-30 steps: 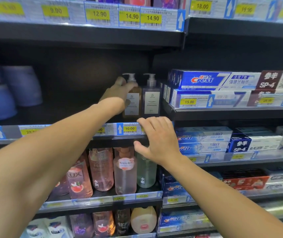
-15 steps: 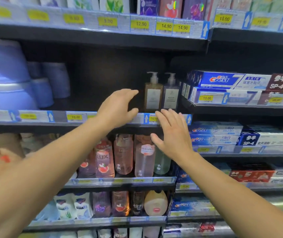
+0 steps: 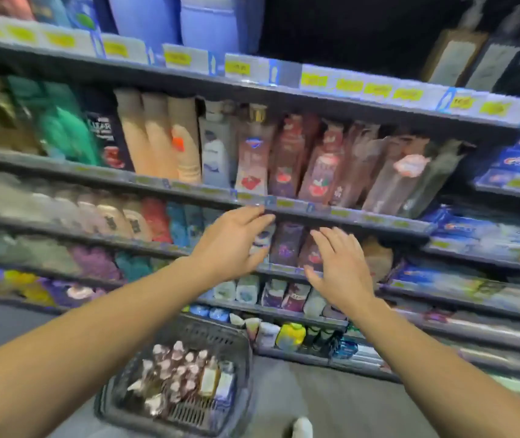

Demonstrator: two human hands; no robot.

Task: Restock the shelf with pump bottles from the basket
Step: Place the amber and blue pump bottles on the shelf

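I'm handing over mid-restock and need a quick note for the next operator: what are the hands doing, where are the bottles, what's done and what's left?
Left hand: open, holding nothing, in front of the middle shelves.
Right hand: open, holding nothing, beside the left one.
Dark plastic mesh basket: on the floor below the hands, with many pump bottles in it, packed upright; the picture is blurred, so no count.
Done: two tall pump bottles with pale labels stand on the dark upper shelf at top right.
Left: take the next bottle from the basket and place it on that shelf; repeat until the basket is empty.
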